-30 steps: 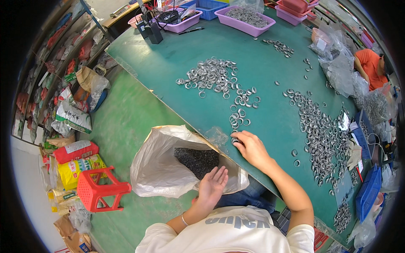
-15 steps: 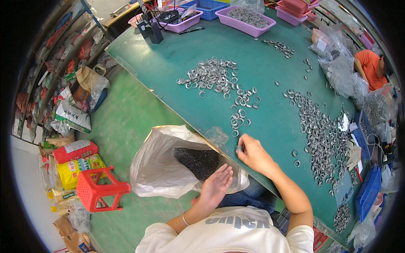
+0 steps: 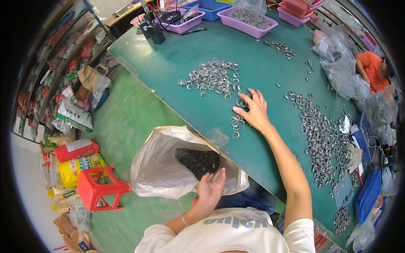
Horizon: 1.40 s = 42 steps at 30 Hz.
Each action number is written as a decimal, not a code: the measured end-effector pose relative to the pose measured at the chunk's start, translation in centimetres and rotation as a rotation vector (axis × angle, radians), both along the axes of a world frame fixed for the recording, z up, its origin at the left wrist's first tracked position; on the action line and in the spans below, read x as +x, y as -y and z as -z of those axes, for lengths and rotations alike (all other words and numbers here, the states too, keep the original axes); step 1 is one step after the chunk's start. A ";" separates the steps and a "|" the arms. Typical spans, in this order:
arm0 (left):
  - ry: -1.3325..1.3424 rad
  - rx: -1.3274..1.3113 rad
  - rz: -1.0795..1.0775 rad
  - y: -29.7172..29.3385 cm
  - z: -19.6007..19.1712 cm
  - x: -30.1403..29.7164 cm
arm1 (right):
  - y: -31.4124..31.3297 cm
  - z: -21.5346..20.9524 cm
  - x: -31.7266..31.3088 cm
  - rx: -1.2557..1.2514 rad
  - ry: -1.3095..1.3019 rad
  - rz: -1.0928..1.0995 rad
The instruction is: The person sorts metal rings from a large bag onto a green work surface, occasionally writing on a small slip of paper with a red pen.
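Note:
My right hand (image 3: pixel 252 110) lies flat with spread fingers on a small cluster of metal rings (image 3: pixel 238 119) on the green table (image 3: pixel 177 63). A bigger heap of rings (image 3: pixel 213 76) lies just beyond it. My left hand (image 3: pixel 210 188) hangs open, palm up, at the rim of a white plastic bag (image 3: pixel 158 168) below the table edge. The bag holds a dark mass of small parts (image 3: pixel 197 161). A long band of rings (image 3: pixel 320 130) stretches along the table to my right.
Purple trays (image 3: pixel 249 19) and a blue tray (image 3: pixel 213 6) stand at the far end of the table. A red plastic stool (image 3: pixel 101 187) and filled sacks (image 3: pixel 78 158) sit on the green floor at left. A person in orange (image 3: pixel 373 67) works at far right beside clear bags (image 3: pixel 341 71).
My right hand has reached forward from the table edge near the bag onto the small cluster of rings. My left hand has stayed at the bag's rim.

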<state>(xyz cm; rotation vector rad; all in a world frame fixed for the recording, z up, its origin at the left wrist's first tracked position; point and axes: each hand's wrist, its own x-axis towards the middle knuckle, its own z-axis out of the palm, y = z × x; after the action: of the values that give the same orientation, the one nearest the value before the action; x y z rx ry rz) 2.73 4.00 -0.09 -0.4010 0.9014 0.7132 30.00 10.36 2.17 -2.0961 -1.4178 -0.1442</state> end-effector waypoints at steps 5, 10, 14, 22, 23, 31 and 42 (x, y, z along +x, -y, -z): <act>0.005 0.169 0.109 0.1 0.7 -0.6 | 2.2 1.0 -2.0 0.060 -0.025 -0.100; -0.058 0.281 0.293 0.0 0.2 -0.3 | 6.3 -0.3 -3.3 0.119 -0.113 -0.202; -0.063 0.314 0.360 0.3 0.1 -0.1 | 7.9 -0.9 -3.0 0.169 -0.240 -0.155; -0.015 0.342 0.434 0.4 0.5 -0.2 | 9.0 -0.8 -0.9 0.381 -1.073 0.048; -0.016 0.343 0.433 0.4 0.5 -0.3 | 9.4 -1.3 -0.4 0.381 -1.074 0.047; -0.020 0.345 0.454 0.4 0.0 0.0 | 10.3 -3.5 -1.4 -0.202 -0.472 -0.047; 0.055 0.376 0.465 0.5 0.2 0.0 | 9.6 -5.0 -2.5 -0.353 -0.201 -0.118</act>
<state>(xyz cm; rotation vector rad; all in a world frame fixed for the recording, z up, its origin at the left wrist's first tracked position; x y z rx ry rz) 2.69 3.53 -0.34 0.1232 0.7502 0.4244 27.50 0.75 7.14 -2.2186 -1.5230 0.3806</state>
